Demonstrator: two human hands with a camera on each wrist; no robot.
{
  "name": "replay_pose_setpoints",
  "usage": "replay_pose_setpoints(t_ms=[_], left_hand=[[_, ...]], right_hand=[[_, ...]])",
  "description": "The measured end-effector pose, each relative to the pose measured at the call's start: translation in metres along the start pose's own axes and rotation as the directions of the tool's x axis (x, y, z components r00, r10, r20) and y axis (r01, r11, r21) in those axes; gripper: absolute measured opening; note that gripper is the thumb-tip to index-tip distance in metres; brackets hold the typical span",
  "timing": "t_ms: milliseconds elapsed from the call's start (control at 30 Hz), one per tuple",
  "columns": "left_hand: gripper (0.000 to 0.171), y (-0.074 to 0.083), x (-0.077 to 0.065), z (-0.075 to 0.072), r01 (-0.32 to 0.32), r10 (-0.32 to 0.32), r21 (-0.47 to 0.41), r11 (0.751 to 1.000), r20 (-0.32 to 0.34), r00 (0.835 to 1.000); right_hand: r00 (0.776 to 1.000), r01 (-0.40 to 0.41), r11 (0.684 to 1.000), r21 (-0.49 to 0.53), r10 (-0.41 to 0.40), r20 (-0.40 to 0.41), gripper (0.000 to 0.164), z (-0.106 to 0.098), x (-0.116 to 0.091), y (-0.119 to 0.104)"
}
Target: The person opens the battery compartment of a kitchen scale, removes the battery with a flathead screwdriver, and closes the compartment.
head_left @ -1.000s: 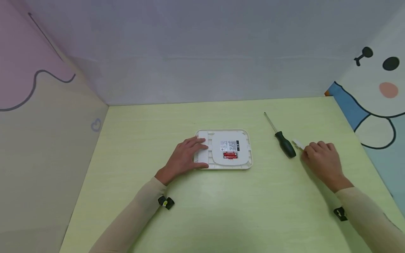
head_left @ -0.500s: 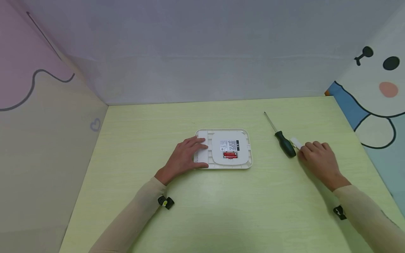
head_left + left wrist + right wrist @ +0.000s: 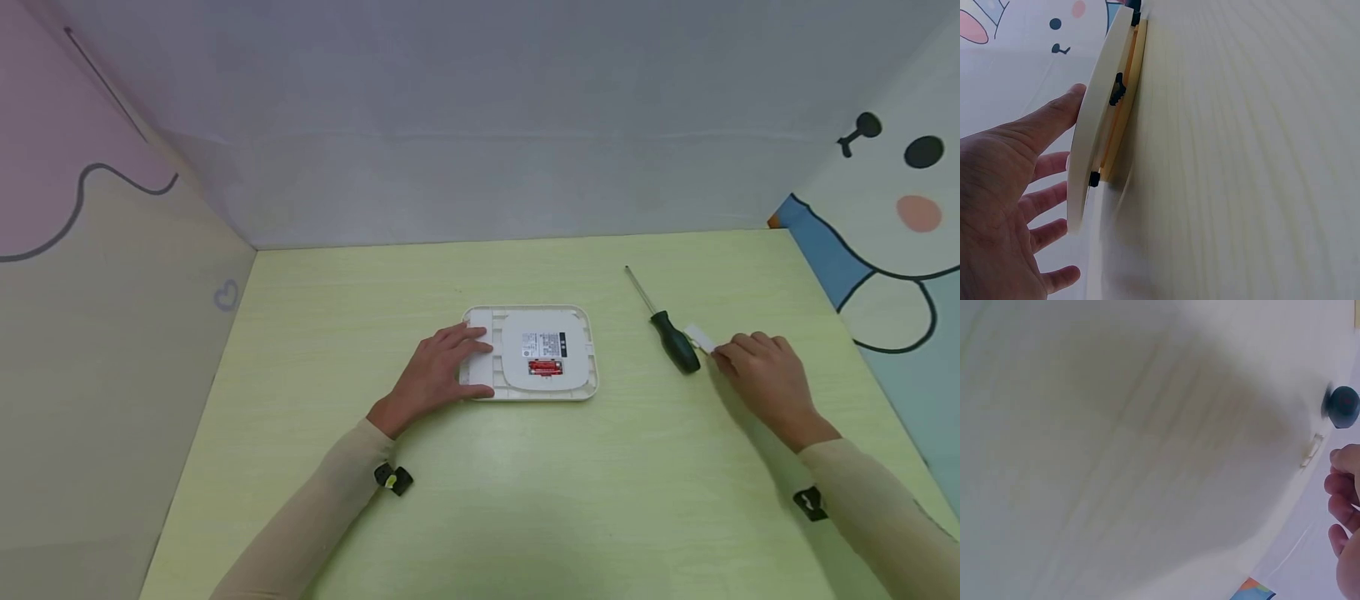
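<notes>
An upturned flat white device (image 3: 512,395), probably a kitchen scale, lies with its battery recess uncovered. Two red batteries (image 3: 545,367) sit in it below a printed label. My left hand (image 3: 438,367) rests on the device's left end, thumb at the near edge and fingers over the top. In the left wrist view, black feet show along its side. My right hand (image 3: 765,379) is on the right, fingers loosely curled at the near end of a small white plastic cover (image 3: 700,337). In the right wrist view, that cover lies on the table, a small gap from the fingertips.
Just left of the white cover lies a screwdriver (image 3: 675,342) with a dark green handle, its shaft pointing away. The pale yellow-green table (image 3: 547,492) meets a plain back wall (image 3: 480,167) and printed side panels.
Over the first half second my right hand shifted slightly left with the white cover. Now the hand has drawn back a little right while the cover stays. The left hand has not moved.
</notes>
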State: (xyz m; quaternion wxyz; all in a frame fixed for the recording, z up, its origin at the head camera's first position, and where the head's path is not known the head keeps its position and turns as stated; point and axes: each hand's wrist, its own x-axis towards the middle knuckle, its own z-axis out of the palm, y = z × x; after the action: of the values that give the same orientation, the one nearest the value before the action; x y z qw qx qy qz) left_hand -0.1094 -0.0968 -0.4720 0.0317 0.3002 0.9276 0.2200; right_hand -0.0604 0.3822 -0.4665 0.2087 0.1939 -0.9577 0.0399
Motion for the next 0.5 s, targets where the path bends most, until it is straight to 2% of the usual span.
replay_pose_setpoints(t_ms=[267,333,433,500], left_hand=[[0.063,0.001,0.000,-0.001,0.004,-0.004,0.001,1.000,0.003,1.000],[0.063,0.002,0.000,-0.002,0.006,-0.006,0.004,1.000,0.007,1.000],[0.063,0.002,0.000,-0.002,0.010,-0.010,0.007,1.000,0.015,1.000],[0.063,0.002,0.000,-0.002,0.012,-0.012,0.006,1.000,0.017,1.000]], right_hand=[[0.997,0.013,0.997,0.076,-0.007,-0.076,0.016,-0.003,0.007,-0.002],[0.994,0.027,0.995,0.095,-0.017,-0.104,0.030,-0.004,0.010,-0.003],[0.990,0.049,0.993,0.112,-0.033,-0.141,0.062,-0.005,0.017,-0.007],[0.987,0.059,0.991,0.118,-0.040,-0.157,0.071,-0.005,0.021,-0.011]])
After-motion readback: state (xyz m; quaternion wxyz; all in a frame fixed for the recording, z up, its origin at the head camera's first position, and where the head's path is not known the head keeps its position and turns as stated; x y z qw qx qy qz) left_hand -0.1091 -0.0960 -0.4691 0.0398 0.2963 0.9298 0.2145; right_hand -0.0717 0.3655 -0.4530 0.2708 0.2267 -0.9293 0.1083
